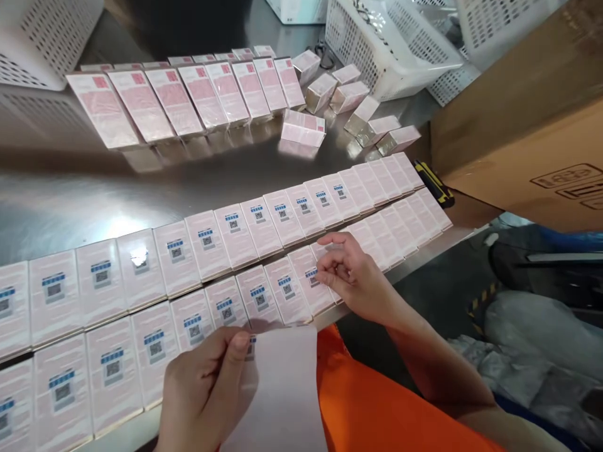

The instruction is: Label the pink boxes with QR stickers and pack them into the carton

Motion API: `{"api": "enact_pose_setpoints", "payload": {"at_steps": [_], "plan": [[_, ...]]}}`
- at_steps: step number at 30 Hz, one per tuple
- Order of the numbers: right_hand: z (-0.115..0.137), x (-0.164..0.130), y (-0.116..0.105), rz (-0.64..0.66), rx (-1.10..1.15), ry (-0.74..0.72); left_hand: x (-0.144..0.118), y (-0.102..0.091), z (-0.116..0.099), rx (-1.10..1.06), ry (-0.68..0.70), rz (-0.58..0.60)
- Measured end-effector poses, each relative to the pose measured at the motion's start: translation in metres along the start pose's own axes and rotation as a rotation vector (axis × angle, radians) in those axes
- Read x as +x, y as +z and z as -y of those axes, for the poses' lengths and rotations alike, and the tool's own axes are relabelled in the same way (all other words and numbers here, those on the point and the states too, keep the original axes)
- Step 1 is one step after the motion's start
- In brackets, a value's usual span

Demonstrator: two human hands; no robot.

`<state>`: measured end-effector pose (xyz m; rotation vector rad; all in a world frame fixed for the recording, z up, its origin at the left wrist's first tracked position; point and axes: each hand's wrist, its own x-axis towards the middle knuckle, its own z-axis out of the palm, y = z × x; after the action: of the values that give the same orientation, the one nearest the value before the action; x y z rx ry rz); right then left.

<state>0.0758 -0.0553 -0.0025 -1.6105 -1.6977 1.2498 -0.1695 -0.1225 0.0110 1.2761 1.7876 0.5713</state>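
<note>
My left hand (207, 395) pinches a white strip of sticker backing paper (282, 389) just below the near row of pink labelled boxes (226, 314); my right hand (351, 273), fingertips curled together, presses a small blue-and-white sticker (311, 274) onto it.

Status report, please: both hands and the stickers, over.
Left hand pinches label strip. Right hand presses a sticker onto a pink box. Nothing in the way.

Surface: steel table (70, 201).
Near edge: two rows of flat pink boxes (235, 235), some with QR stickers.
Far side: leaning pink boxes (174, 100), loose boxes (372, 129), white baskets (391, 44).
Right edge: yellow-black tool (434, 183).
</note>
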Motion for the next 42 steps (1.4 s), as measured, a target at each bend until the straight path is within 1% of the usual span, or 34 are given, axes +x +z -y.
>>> {"api": "enact_pose_setpoints", "payload": {"at_steps": [5, 9, 13, 18, 20, 22, 24, 25, 27, 29, 30, 33, 34, 35, 38, 40, 42], "plan": [[0.003, -0.001, 0.001, -0.004, -0.037, -0.017, 0.001, -0.001, -0.002, 0.039, 0.013, 0.003], [0.002, -0.002, 0.004, -0.042, -0.072, -0.026, 0.002, 0.000, -0.003, 0.034, 0.026, -0.018], [-0.002, -0.003, 0.007, -0.065, -0.108, -0.046, 0.002, -0.001, 0.000, 0.032, 0.030, -0.005], [-0.006, -0.009, 0.016, -0.116, -0.152, -0.136, 0.003, -0.001, 0.006, 0.035, 0.022, 0.020], [-0.008, -0.012, 0.021, -0.168, -0.181, -0.179, 0.002, -0.001, 0.007, 0.030, 0.016, 0.018], [-0.010, -0.012, 0.024, -0.270, -0.248, -0.197, 0.002, -0.001, 0.006, 0.018, 0.008, 0.009], [-0.012, -0.011, 0.023, -0.396, -0.324, -0.176, 0.002, -0.001, 0.005, 0.006, -0.007, 0.003], [-0.013, -0.010, 0.021, -0.438, -0.341, -0.155, 0.002, -0.001, 0.005, 0.001, -0.016, 0.003], [-0.010, -0.010, 0.019, -0.487, -0.301, -0.121, 0.002, -0.001, 0.004, -0.009, -0.030, 0.013], [-0.001, -0.014, 0.021, -0.468, -0.215, -0.139, 0.002, -0.001, 0.002, -0.032, -0.031, 0.029], [0.004, -0.018, 0.024, -0.420, -0.188, -0.176, 0.002, -0.001, 0.002, -0.047, -0.025, 0.037], [0.023, -0.029, 0.038, -0.181, -0.209, -0.345, 0.002, 0.000, 0.000, -0.094, 0.004, 0.048], [0.027, -0.031, 0.044, -0.131, -0.232, -0.404, 0.003, 0.001, 0.001, -0.104, 0.014, 0.049], [0.031, -0.031, 0.049, -0.117, -0.253, -0.458, 0.004, 0.001, 0.002, -0.113, 0.022, 0.052], [0.035, -0.028, 0.060, -0.142, -0.329, -0.574, 0.010, 0.000, 0.009, -0.141, 0.087, 0.093], [0.034, -0.025, 0.063, -0.129, -0.400, -0.646, 0.013, -0.002, 0.015, -0.155, 0.138, 0.134], [0.031, -0.024, 0.063, -0.141, -0.463, -0.747, 0.015, -0.004, 0.019, -0.163, 0.162, 0.158]]}}
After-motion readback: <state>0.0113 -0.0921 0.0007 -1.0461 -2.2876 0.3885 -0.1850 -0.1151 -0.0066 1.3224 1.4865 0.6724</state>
